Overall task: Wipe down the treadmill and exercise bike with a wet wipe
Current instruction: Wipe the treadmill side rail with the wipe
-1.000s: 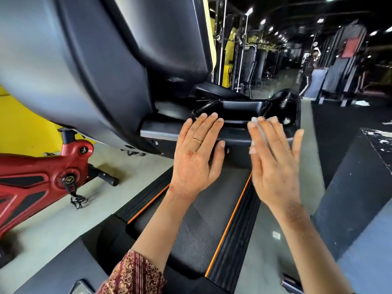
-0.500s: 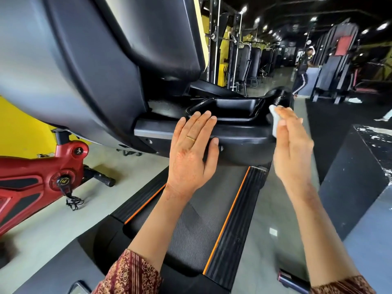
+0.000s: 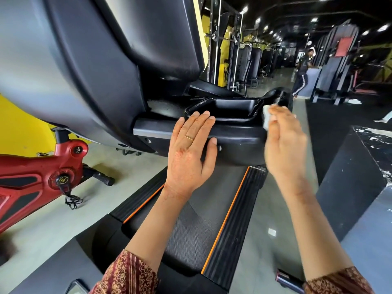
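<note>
White wet wipe [image 3: 266, 118], mostly covered, held against the right end of the treadmill [image 3: 237, 133] console by the right hand [image 3: 284, 143]: fingers bunched together, blurred, thumb hidden. Left hand [image 3: 191, 153] flat on the console edge, fingers pressed together. Red exercise bike [image 3: 40, 177] cut off at left.

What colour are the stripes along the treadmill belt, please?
Orange stripes, best in the head view.

A pale grey floor [image 3: 53, 219] carried the treadmill [image 3: 197, 230], whose belt ran directly below the left fingers [image 3: 199, 124]. The red exercise bike [image 3: 31, 177] stood well to their left. Below the right fingers [image 3: 280, 115] lay a small white square [image 3: 272, 232]. Farther right sat a dark block [image 3: 360, 177] and a black mat [image 3: 331, 128].
</note>
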{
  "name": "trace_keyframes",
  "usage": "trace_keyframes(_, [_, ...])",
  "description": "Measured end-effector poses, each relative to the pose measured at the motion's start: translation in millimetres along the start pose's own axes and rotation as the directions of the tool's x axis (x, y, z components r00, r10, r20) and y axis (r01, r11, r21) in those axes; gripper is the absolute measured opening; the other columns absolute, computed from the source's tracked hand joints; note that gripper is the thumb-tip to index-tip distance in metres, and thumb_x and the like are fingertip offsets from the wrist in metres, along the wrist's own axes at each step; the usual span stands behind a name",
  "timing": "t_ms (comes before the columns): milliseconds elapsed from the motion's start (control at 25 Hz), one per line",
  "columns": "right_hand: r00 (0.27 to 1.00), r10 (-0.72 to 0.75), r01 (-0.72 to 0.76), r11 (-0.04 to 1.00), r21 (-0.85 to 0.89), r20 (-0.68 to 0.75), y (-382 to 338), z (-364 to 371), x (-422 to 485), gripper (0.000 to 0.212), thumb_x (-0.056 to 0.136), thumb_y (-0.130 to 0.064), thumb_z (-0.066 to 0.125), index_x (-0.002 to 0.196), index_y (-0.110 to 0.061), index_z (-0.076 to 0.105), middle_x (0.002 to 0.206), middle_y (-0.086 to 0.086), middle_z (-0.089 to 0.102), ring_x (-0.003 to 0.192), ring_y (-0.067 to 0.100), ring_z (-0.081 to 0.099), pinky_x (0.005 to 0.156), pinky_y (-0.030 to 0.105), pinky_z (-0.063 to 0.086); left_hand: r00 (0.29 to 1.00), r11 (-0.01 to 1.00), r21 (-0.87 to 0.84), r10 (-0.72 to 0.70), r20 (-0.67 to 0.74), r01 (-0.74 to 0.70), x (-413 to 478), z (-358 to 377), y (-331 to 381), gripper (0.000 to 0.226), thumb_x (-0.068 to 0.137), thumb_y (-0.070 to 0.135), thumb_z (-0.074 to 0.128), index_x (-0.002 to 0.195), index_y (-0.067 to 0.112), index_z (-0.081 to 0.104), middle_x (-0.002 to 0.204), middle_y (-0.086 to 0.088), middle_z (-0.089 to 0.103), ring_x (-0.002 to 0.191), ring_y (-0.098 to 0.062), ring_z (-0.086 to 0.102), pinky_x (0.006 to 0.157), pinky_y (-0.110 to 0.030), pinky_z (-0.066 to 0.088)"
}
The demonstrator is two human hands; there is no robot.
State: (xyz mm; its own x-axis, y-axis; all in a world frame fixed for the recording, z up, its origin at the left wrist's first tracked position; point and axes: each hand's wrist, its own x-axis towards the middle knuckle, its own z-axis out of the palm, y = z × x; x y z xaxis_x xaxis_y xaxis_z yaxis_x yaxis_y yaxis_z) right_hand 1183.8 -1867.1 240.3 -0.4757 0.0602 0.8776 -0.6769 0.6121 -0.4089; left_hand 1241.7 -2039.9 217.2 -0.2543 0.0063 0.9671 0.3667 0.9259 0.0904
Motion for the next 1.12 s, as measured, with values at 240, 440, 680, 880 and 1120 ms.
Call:
trace_keyframes(240, [0.866,-0.494,0.499,0.855,-0.141,0.074,14.3,7.1,-29.2,0.038,0.102,-0.015,0.037,0.133,0.001,0.050,0.139,0.017,0.050,0.134,0.028,0.041,0.115,0.047,0.025,1.000,1.000,-0.012,-0.019,0.005,0.019,0.0,-0.8,2.6,0.037,0.092,0.016,0.047,0.122,-0.001,0.062,0.130,-0.013,0.058,0.127,-0.027,0.048,0.116,-0.037,0.022])
trace_keyframes(440, [0.994,-0.019,0.030,0.994,0.104,-0.108,20.2,8.7,-35.0,0.042,0.103,-0.018,0.031,0.137,0.003,0.046,0.143,0.017,0.045,0.139,0.027,0.033,0.118,0.048,0.017,1.000,0.999,-0.033,-0.028,0.008,0.028,1.7,-2.2,1.4,0.037,0.093,0.016,0.047,0.122,-0.001,0.061,0.131,-0.014,0.058,0.128,-0.026,0.047,0.117,-0.036,0.020])
trace_keyframes(680, [0.963,-0.264,0.259,0.962,0.081,0.049,17.8,-1.3,-20.8,0.036,0.101,-0.018,0.040,0.130,-0.003,0.054,0.138,0.015,0.051,0.135,0.023,0.040,0.119,0.037,0.016,0.996,0.997,-0.015,-0.072,0.043,0.073,2.5,-7.0,9.1,0.038,0.091,0.017,0.048,0.121,-0.001,0.062,0.130,-0.013,0.059,0.127,-0.027,0.048,0.116,-0.035,0.020])
trace_keyframes(880, [0.961,-0.038,-0.047,0.954,0.295,0.274,30.5,-13.1,15.4,0.050,0.093,-0.031,0.034,0.129,-0.006,0.057,0.140,0.006,0.050,0.137,0.014,0.036,0.120,0.036,0.012,0.986,0.982,0.122,-0.154,0.065,0.145,16.3,-8.8,28.2,0.039,0.087,0.024,0.051,0.113,-0.001,0.066,0.123,-0.017,0.063,0.121,-0.033,0.055,0.111,-0.038,0.028])
trace_keyframes(1120, [0.876,-0.226,0.044,0.917,0.397,0.425,75.8,-12.7,58.9,0.035,0.097,-0.016,0.042,0.126,-0.008,0.060,0.134,0.001,0.054,0.129,-0.001,0.040,0.118,0.024,0.015,0.973,0.969,0.241,-0.112,0.203,0.062,34.5,20.4,66.8,0.049,0.086,0.034,0.048,0.116,-0.001,0.065,0.123,-0.016,0.063,0.121,-0.032,0.055,0.112,-0.039,0.023])
